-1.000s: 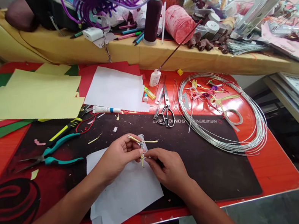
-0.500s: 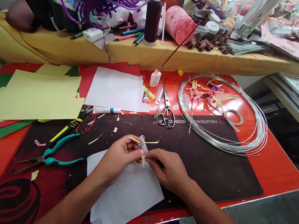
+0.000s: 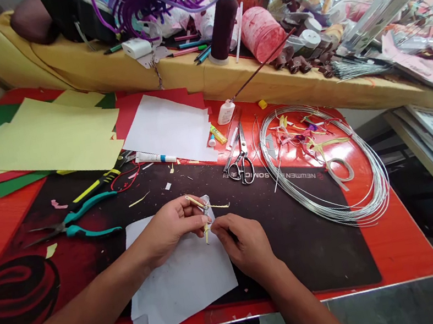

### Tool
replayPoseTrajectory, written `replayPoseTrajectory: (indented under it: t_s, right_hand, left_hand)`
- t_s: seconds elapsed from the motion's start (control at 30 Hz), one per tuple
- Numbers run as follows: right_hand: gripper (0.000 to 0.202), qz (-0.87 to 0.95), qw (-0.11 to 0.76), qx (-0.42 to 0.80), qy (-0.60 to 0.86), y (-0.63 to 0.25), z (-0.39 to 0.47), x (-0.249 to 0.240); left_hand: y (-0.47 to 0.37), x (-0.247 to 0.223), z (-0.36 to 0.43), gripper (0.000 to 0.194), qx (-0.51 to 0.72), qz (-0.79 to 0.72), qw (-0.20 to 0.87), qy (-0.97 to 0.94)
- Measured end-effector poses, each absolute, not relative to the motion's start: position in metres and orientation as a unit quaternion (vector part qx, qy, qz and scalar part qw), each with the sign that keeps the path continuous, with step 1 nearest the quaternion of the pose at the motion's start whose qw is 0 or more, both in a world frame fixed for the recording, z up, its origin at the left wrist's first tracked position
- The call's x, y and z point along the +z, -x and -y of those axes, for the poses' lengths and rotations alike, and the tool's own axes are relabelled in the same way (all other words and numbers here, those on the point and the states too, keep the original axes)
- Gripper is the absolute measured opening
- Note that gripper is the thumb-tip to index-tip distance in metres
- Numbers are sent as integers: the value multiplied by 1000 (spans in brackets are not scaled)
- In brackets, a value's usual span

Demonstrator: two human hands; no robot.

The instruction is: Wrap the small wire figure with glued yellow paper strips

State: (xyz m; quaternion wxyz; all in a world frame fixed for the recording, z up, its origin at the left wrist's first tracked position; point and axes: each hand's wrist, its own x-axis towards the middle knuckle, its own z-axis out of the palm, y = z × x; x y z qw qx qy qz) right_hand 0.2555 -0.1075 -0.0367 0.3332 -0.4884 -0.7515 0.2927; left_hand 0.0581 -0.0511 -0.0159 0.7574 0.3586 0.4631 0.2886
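Over a white sheet of paper (image 3: 184,290), my left hand (image 3: 175,225) is closed on a small wire figure (image 3: 205,208). The figure has a clear or silvery loop at its top, grey wire wound round its middle, and thin limbs wrapped in pale yellow. One yellow limb points right, and another hangs down below my thumb. My right hand (image 3: 243,241) is pinched shut at the figure's lower part, close to my left thumb. Whatever lies between its fingertips is too small to make out.
Teal-handled pliers (image 3: 84,219) lie left on the dark mat (image 3: 299,248). Scissors (image 3: 244,162), a glue bottle (image 3: 225,112) and a large wire coil (image 3: 377,195) with paper scraps are to the right. Coloured paper sheets (image 3: 48,138) lie at the back left, below a cluttered ledge (image 3: 100,73).
The view has shifted very slightly. Both hands keep almost the same pose around the wire figure.
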Motion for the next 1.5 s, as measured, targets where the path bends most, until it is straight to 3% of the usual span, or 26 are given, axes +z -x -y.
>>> replayPoseTrajectory:
  t_s: [0.4,1.5]
  right_hand:
    - [11,656,420,319,540,-254,109,-30]
    - [17,570,414,432,563,-255,110,-33]
  left_hand:
    - [-57,-20,52,33,384,-448,710,-384]
    - [-58,-19,59,31,356,-440,694,-445]
